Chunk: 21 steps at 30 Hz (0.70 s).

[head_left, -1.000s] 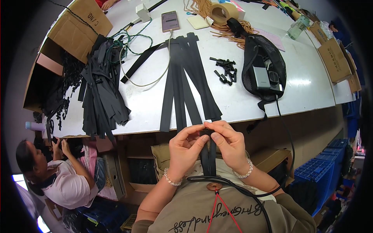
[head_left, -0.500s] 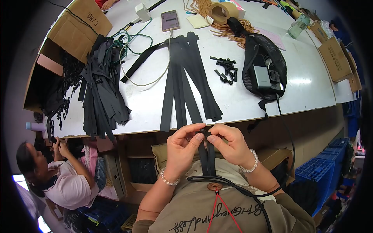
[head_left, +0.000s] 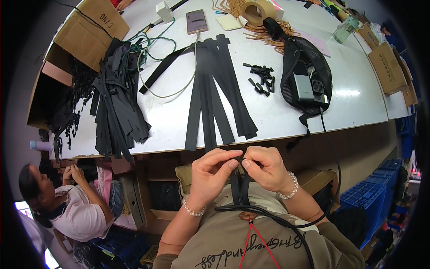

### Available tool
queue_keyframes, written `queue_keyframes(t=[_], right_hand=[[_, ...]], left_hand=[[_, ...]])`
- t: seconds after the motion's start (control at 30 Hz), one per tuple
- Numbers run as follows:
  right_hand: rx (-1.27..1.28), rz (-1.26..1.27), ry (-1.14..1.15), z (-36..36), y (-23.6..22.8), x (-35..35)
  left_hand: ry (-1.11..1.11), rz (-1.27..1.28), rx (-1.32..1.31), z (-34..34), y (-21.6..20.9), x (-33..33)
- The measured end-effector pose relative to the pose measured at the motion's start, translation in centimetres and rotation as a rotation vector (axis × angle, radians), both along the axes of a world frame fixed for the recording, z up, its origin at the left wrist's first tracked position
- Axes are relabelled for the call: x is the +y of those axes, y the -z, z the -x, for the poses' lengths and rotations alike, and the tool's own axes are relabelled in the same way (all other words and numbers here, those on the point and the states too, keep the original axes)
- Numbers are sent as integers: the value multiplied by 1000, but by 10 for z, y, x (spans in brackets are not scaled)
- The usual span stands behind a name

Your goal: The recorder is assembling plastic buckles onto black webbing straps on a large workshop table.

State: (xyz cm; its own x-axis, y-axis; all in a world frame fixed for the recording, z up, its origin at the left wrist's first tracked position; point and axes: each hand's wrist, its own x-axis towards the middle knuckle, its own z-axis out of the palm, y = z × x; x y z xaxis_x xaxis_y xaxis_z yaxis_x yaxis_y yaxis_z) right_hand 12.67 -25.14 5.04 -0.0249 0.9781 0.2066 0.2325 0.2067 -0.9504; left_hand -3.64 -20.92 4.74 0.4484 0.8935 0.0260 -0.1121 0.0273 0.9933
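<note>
Just in front of the table edge, my left hand [head_left: 210, 175] and my right hand [head_left: 267, 171] meet at the upper end of a black webbing strap [head_left: 236, 187]. Both hands are closed, pinching it between thumbs and fingers. The strap hangs down in two lengths in front of my shirt. Any small part at the pinched end is hidden by the fingertips. Beyond my hands, several flat black straps [head_left: 206, 94] lie fanned out on the white table [head_left: 165, 121]. Small black plastic pieces [head_left: 261, 76] lie in a loose group to their right.
A heap of black straps [head_left: 117, 96] and an open cardboard box [head_left: 92, 27] fill the table's left. A phone [head_left: 197, 21] on a white cable, a tape roll [head_left: 259, 12] and a black mesh bag [head_left: 309, 58] lie farther back. Another person [head_left: 76, 206] sits at lower left.
My hands have dropped slightly and drawn closer together, and my right fingers have curled further over the strap's end. The person at left has moved their hands.
</note>
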Motion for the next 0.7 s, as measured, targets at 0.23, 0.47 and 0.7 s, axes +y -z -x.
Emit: queue_keyframes(t=[0.23,0.47,0.7], right_hand=[[2,-5,-38,0,-2,-3],[103,-23,14,8,4,-7],[175,29,60,14,17,-13]], left_hand=[[102,-5,54,6,-5,0],[104,-5,38,8,-2,-1],[90,-36,88,9,-5,-1]])
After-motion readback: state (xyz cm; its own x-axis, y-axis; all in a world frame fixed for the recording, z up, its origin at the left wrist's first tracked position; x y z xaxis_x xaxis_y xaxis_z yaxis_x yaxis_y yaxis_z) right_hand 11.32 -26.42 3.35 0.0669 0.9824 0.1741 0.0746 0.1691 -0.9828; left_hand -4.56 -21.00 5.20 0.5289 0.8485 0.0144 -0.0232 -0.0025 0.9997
